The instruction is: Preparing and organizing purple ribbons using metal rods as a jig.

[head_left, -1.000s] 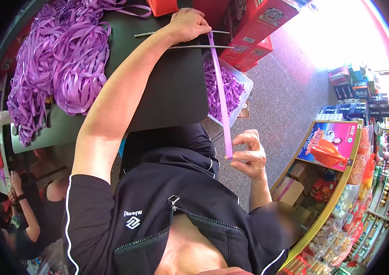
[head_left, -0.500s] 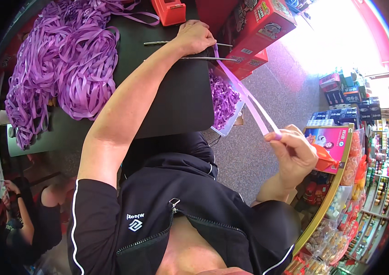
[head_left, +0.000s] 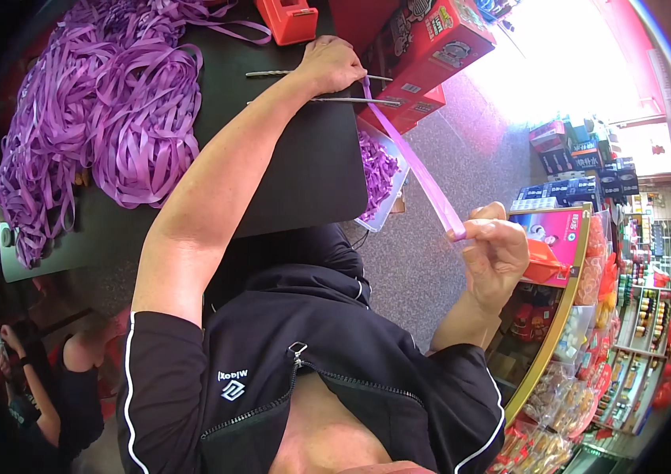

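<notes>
Shop shelving crowded with coloured packages (head_left: 588, 189) curves along the right edge, above a grey speckled floor (head_left: 462, 134), and a dark bench (head_left: 304, 174) fills the upper middle. On the bench's left part lies a big loose heap of purple ribbon (head_left: 90, 118); a red tape dispenser (head_left: 290, 20) stands at its far edge, and two thin metal rods (head_left: 304, 75) lie across it near the left hand (head_left: 331, 65). That hand rests on the bench by the rods, fingers curled down over one end of a purple ribbon strip (head_left: 414, 162). The strip runs taut and slanting from there, off the bench edge, to the right hand (head_left: 493, 249), which is raised over the floor and pinches the other end between thumb and fingers. Just beside the bench edge, a clear plastic tub (head_left: 383, 170) holds more purple ribbon. Red cardboard boxes (head_left: 422, 55) stand beyond the left hand.
</notes>
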`<state>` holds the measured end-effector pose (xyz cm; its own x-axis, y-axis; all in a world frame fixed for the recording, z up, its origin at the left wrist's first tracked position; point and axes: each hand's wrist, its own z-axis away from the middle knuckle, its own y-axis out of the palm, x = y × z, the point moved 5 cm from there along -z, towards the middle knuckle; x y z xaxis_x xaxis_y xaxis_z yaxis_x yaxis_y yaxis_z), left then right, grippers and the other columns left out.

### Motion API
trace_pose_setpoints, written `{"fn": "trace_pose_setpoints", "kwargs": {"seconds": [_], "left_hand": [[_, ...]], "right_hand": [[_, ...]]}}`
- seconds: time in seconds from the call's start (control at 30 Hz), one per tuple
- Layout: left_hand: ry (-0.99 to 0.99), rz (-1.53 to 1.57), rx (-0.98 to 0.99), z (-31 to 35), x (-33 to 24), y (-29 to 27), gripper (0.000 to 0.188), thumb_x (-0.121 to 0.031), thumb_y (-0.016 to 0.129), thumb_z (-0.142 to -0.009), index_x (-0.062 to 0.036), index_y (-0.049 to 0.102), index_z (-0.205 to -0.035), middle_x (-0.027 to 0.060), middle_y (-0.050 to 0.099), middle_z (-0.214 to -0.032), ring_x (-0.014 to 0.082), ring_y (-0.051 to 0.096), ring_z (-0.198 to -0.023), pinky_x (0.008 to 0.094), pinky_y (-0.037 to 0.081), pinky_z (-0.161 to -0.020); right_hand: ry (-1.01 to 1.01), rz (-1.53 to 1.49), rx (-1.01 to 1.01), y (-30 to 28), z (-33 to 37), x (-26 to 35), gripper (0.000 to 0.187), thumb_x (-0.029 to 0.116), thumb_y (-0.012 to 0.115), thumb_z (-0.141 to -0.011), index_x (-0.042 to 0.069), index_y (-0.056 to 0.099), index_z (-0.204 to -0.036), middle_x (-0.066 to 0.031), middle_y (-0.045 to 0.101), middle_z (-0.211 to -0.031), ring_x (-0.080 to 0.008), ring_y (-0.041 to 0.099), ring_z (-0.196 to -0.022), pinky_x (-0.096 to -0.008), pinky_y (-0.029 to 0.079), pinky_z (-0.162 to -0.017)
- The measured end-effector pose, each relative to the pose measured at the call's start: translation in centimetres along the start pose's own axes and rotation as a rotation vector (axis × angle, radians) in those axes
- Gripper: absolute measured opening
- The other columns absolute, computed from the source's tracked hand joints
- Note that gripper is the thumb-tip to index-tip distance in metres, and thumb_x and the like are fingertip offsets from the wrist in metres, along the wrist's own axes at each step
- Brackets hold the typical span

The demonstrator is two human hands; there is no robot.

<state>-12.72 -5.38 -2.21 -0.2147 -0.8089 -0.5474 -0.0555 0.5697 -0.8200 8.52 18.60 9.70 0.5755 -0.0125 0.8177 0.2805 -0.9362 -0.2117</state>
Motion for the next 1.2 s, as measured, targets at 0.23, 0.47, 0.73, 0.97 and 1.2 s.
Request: {"fn": "trace_pose_setpoints", "kwargs": {"seconds": [0.23,0.47,0.73,0.97,1.2], "left_hand": [[-0.006,0.008,0.010,0.1,-0.1,0.0,0.030,-0.037,0.059,-0.081,-0.0153,0.074,-0.095,0.0079,0.050,-0.134,0.0272,0.033,-0.131,0.0440,0.022,-0.108],[0.001,0.007,0.012,0.1,-0.1,0.0,0.030,-0.037,0.059,-0.081,-0.0160,0.074,-0.095,0.0084,0.049,-0.135,0.0280,0.031,-0.132,0.0447,0.021,-0.108],[-0.018,0.054,-0.010,0.0,0.0,-0.1,0.027,-0.035,0.061,-0.078,-0.0146,0.074,-0.089,0.0090,0.049,-0.135,0.0278,0.032,-0.131,0.0438,0.021,-0.109],[-0.048,0.076,-0.022,0.1,0.2,-0.2,0.024,-0.032,0.062,-0.078,-0.0142,0.074,-0.088,0.0083,0.048,-0.136,0.0285,0.031,-0.132,0.0444,0.020,-0.109],[-0.049,0.087,0.069,0.4,-0.1,-0.6,0.024,-0.024,0.061,-0.074,-0.0129,0.073,-0.092,0.0094,0.045,-0.139,0.0287,0.027,-0.135,0.0437,0.018,-0.111]], "right_hand": [[-0.232,-0.157,0.088,-0.3,-2.4,-2.1,0.018,0.018,0.060,-0.089,0.009,0.061,-0.105,-0.0061,0.067,-0.089,-0.0210,0.041,-0.093,-0.0400,0.031,-0.087],[-0.251,-0.348,0.123,-1.6,-10.9,-2.1,0.037,0.025,0.048,-0.094,0.002,0.049,-0.123,-0.0213,0.054,-0.121,-0.0343,0.045,-0.113,-0.0480,0.034,-0.099],[0.054,-0.815,0.235,2.1,-28.2,-11.4,0.045,0.040,0.040,-0.097,0.005,0.049,-0.125,-0.0189,0.063,-0.113,-0.0119,0.056,-0.075,-0.0196,0.039,-0.067],[0.177,-0.842,0.271,4.1,-31.6,-20.2,0.045,0.040,0.044,-0.096,0.006,0.050,-0.124,-0.0236,0.063,-0.112,-0.0113,0.058,-0.073,-0.0198,0.041,-0.061],[0.442,-0.846,0.192,5.8,-29.3,-33.9,0.055,0.048,0.038,-0.096,0.010,0.038,-0.137,-0.0181,0.065,-0.111,-0.0109,0.058,-0.073,-0.0204,0.040,-0.064]]}}
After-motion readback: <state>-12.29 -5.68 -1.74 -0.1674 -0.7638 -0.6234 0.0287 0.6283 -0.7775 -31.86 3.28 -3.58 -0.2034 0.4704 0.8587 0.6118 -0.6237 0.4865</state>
